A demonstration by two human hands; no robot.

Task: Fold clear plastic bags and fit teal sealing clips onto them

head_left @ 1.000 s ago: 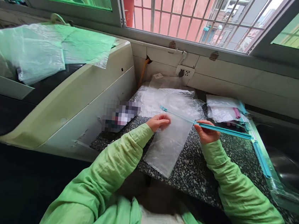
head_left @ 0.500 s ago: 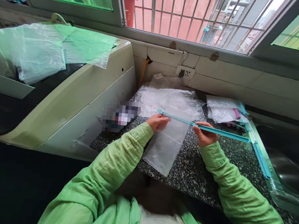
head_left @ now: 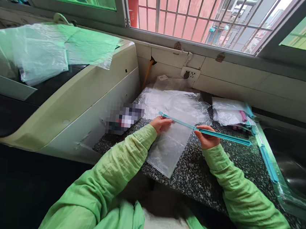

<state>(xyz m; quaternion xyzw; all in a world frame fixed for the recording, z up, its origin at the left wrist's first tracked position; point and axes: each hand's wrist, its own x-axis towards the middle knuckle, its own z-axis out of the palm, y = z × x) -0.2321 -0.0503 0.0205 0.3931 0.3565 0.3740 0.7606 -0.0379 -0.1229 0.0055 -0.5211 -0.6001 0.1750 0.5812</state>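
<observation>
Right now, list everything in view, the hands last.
sealing strip: count unclear, turquoise, across held bag
held bag: one, translucent, below sealing strip
loose bags: several, clear, worktop's back
packets: several, clear, turquoise, pink, by sink
edge strip: one at least, turquoise, sink edge
pixelated item: one, mixed, worktop's left
worktop: one, speckled black, centre
sink: one, dark, right
appliance: one, cream and black, left
sheeting: count unclear, clear and green, on appliance
socket: one, white, wall
wall: one, whitish, back
hose: one, yellow, back
bucket: one, red, outside
window: one, grey, back
sleeves: two, green, arms
left hand: one, bare, bag's top edge
right hand: one, bare, gripping sealing strip
</observation>
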